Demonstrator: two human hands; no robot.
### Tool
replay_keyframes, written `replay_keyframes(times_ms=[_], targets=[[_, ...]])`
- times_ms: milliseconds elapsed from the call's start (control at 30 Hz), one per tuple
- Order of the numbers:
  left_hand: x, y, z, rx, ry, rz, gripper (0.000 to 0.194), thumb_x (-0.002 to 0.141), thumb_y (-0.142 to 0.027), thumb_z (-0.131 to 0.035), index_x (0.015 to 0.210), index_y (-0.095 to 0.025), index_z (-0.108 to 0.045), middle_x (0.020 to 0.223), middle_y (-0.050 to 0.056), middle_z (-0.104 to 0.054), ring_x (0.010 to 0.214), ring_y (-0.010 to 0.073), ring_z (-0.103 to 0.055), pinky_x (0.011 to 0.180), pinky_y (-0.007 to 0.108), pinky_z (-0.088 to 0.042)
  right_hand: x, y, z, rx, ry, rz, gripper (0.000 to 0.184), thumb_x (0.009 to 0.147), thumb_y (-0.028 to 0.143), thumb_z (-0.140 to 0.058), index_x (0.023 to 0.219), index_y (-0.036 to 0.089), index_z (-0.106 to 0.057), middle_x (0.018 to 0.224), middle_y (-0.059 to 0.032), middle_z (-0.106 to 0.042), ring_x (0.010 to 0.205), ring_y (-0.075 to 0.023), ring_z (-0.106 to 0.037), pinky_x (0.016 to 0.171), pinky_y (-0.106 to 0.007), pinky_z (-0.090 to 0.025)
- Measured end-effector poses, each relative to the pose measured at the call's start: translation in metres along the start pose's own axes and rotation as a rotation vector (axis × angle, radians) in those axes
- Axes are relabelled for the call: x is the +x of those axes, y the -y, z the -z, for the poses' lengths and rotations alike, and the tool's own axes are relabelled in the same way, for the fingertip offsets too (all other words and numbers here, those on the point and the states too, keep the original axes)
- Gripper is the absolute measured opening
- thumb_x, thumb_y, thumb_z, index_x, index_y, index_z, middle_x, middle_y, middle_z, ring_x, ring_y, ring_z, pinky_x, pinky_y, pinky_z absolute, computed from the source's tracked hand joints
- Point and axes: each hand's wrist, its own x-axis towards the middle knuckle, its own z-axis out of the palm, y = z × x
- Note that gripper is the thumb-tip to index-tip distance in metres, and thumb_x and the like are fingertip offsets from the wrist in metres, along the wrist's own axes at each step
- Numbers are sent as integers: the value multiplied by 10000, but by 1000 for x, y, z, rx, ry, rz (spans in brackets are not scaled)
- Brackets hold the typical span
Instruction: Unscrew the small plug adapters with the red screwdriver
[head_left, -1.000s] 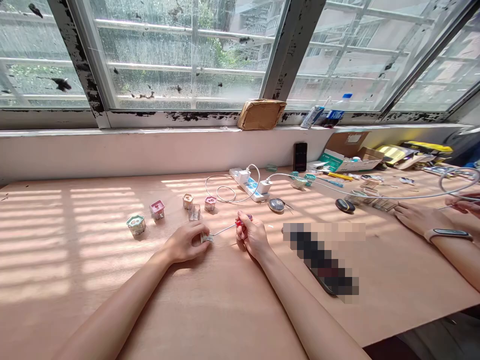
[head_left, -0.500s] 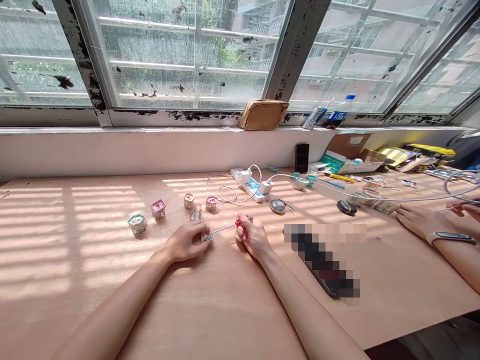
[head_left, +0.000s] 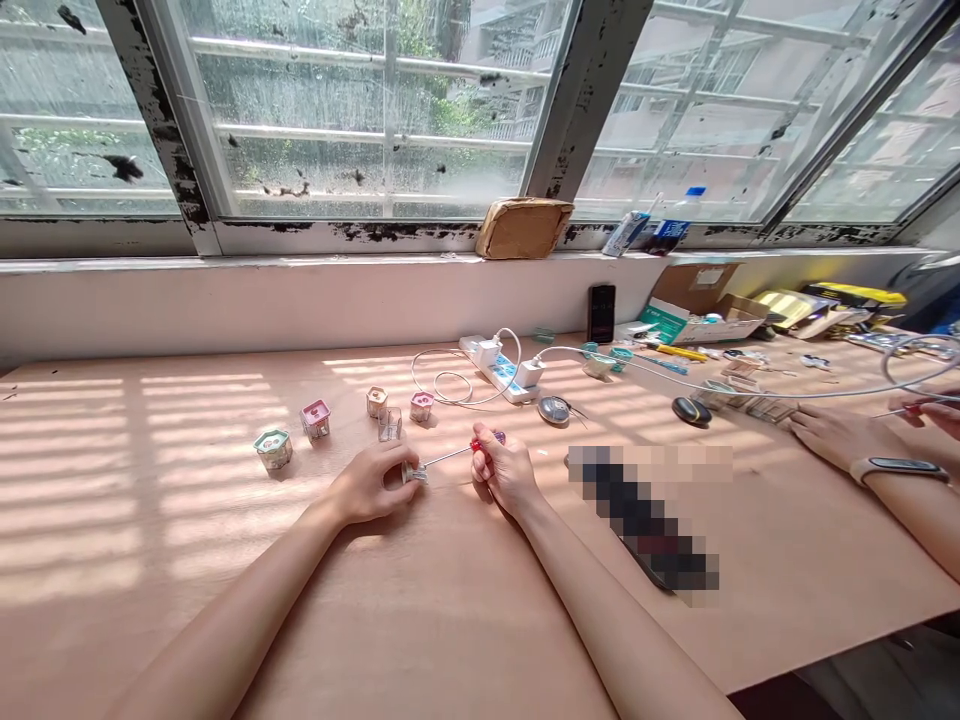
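Note:
My left hand (head_left: pixel 377 482) is closed around a small clear plastic box with a pale rim (head_left: pixel 414 474), steadying it low over the tabletop. My fingers cover part of it. In my right hand (head_left: pixel 504 470) is a screwdriver (head_left: pixel 480 445) with a red and purple handle; its thin metal shaft points left and the tip meets the box. Just beyond my left hand stands an open clear box (head_left: pixel 390 425). Nearby are small clear boxes with coloured tops: an orange one (head_left: pixel 376 402), two pink ones (head_left: pixel 316 418) and a pale green one (head_left: pixel 272 448).
A power strip (head_left: pixel 499 368) with white plugs and cables lies behind my hands. To the right are a round silver object (head_left: pixel 554 410), a black mouse-like object (head_left: pixel 691 411) and a phone-like object (head_left: pixel 652 530), partly pixelated. At far right another person's hand (head_left: pixel 832 435) works near clear boxes.
The view has shifted very slightly. My hands, the box and the screwdriver keep nearly the same positions. At far right, the other person's screwdriver hand has moved a little.

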Motion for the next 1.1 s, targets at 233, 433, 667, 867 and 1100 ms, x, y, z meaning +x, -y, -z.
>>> replay_keyframes(times_ms=[233, 433, 667, 867, 1100], targets=[[2, 0, 0, 15, -6, 8, 64, 857, -224, -588, 905, -194, -617, 868, 19, -628, 812, 174, -570, 753, 276, -440, 1, -3, 2, -44, -10, 1, 516, 652, 575, -879, 673, 179, -550, 431, 32, -522, 309, -72, -377, 260, -174, -287], [1, -1, 1, 22, -9, 14, 63, 861, -238, -593, 901, -196, -618, 868, 19, -633, 809, 175, -575, 753, 279, -445, 0, -3, 1, -74, -11, 10, 510, 667, 580, -868, 689, 179, -553, 454, 24, -543, 319, -77, -394, 269, -175, -289], [2, 0, 0, 4, -14, 17, 58, 855, -229, -600, 901, -197, -614, 867, 11, -631, 803, 169, -573, 751, 273, -439, -2, -1, -2, -89, -19, 2, 567, 632, 640, -868, 686, 177, -545, 466, 26, -550, 326, -66, -396, 261, -157, -285], [1, 1, -1, 6, -16, 22, 62, 857, -229, -603, 909, -196, -610, 871, 9, -633, 807, 167, -570, 755, 272, -434, -4, 0, -2, -82, -17, -33, 551, 622, 604, -886, 715, 179, -547, 463, 34, -552, 319, -76, -397, 238, -163, -280], [1, 1, -1, 7, -14, 26, 66, 862, -240, -600, 908, -197, -614, 866, 12, -632, 795, 168, -563, 745, 276, -438, -4, -1, -2, -95, -9, -27, 532, 639, 597, -874, 713, 184, -546, 466, 33, -552, 319, -83, -402, 231, -166, -279]])
